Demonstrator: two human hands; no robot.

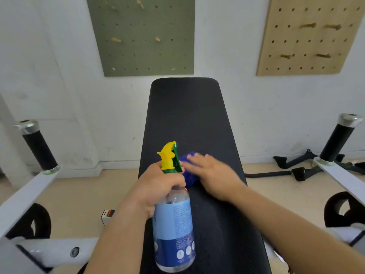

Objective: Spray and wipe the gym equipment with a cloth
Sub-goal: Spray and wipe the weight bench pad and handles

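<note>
A black padded bench [187, 115] runs away from me toward the wall. My left hand [158, 186] grips the neck of a clear spray bottle [174, 224] with a blue label and a yellow and green trigger head, held upright over the bench. My right hand [213, 175] lies flat, fingers straight, pressing a blue cloth [186, 158] onto the pad just right of the bottle's head. Most of the cloth is hidden under the hand.
Two black foam-grip handles on white arms stand at the left [38, 147] and right [337, 141] of the bench. Black cable attachments [296, 171] lie on the floor at right. A small box [107, 215] sits on the floor left. Green [142, 36] and wooden [308, 36] pegboards hang on the wall.
</note>
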